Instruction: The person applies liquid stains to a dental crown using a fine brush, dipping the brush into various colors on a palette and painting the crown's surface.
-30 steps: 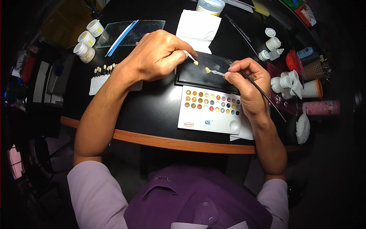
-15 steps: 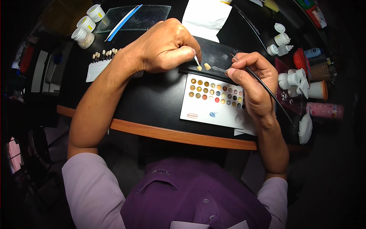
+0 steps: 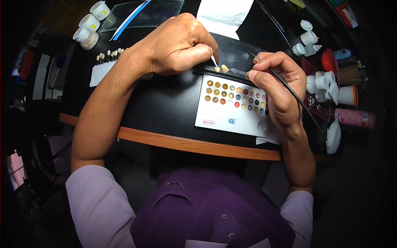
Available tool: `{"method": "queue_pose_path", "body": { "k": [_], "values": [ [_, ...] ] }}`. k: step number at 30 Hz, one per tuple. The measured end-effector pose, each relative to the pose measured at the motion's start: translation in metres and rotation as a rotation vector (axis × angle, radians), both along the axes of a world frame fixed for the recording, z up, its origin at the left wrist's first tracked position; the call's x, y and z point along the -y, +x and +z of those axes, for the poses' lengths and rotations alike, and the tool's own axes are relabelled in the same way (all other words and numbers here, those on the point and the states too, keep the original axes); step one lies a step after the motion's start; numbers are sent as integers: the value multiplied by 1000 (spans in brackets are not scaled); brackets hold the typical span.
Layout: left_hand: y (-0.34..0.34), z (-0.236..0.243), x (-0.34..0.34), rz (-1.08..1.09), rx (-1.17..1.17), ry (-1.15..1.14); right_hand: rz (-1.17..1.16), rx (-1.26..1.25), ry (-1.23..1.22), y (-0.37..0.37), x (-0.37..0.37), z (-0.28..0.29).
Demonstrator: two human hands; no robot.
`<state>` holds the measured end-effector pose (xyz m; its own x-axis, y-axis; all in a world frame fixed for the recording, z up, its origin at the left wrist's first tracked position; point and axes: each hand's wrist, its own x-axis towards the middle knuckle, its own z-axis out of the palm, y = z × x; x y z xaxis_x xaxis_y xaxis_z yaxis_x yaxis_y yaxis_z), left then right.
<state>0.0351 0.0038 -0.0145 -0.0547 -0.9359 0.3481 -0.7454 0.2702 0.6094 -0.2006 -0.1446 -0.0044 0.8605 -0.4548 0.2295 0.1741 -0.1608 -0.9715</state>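
My left hand (image 3: 182,46) is closed on a thin pale holding stick (image 3: 213,60). A small ivory tooth crown (image 3: 217,70) sits at the stick's lower end. Right beside it is a tooth-shaped shade tab (image 3: 224,68), whose thin stem (image 3: 238,71) is pinched between my right thumb and forefinger. My right hand (image 3: 283,82) also holds a fine brush (image 3: 294,94) with a long dark handle slanting across the fingers. Whether crown and tab touch, I cannot tell. Below them lies a white palette (image 3: 221,113) with rows of coloured wells, partly covered by my right hand.
A shade guide rack (image 3: 101,73) stands left, partly behind my left forearm. White jars (image 3: 89,22) and a glass slab (image 3: 165,12) are at the far left. White paper (image 3: 223,16) lies at the back. Bottles (image 3: 308,38), an orange-rimmed cup (image 3: 347,95) and pink cylinder (image 3: 355,118) crowd the right.
The crown and the shade tab have come slightly closer together. Both hands keep their grips, and the whole view has shifted a little.
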Motion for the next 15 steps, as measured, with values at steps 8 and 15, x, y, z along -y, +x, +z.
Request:
{"method": "queue_pose_path", "body": {
  "k": [8,15],
  "values": [
    [3,1,0,3,28,67,-13,1,-22,0,1,1],
    [3,1,0,9,17,88,-4,-3,-14,0,1,2]
  ]
}}
